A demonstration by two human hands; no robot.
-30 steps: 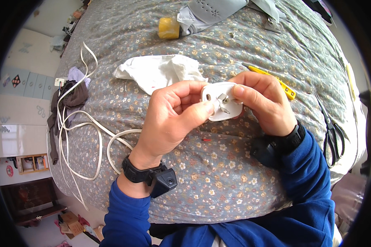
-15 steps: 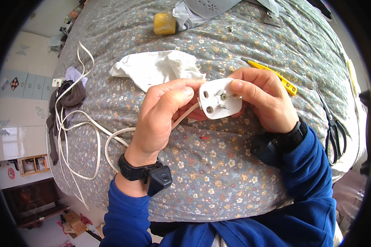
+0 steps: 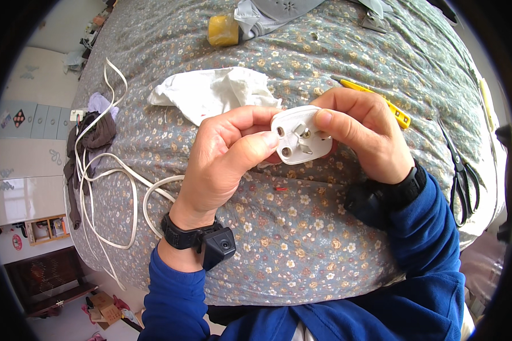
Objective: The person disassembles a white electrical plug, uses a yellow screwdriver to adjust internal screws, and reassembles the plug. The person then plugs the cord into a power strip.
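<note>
A white electrical plug (image 3: pixel 294 154) is held up between my two hands, its flat metal prongs facing me. A screw sits among the prongs, and two round holes lie on the left side of its face. My left hand (image 3: pixel 213 156) is closed on the plug's left edge, thumb near the holes. My right hand (image 3: pixel 372 136) pinches the upper right edge, with its thumb on the face. Fingers of both hands are partly hidden behind the plug. A white cord (image 3: pixel 136 213) lies in loops to the left of my left wrist.
On the flowered bedspread (image 3: pixel 301 250) a white cloth (image 3: pixel 210 94) lies beyond my hands. A yellow roll of tape (image 3: pixel 223 31) and a grey item (image 3: pixel 284 14) are farther off. At right are a yellow knife-like tool (image 3: pixel 401 116) and black scissors (image 3: pixel 454 162); dark cloth (image 3: pixel 99 133) is left.
My left thumb has moved right, onto the plug's left edge by the holes. The plug has tilted slightly, and the cord end behind it is now hidden by my left hand.
</note>
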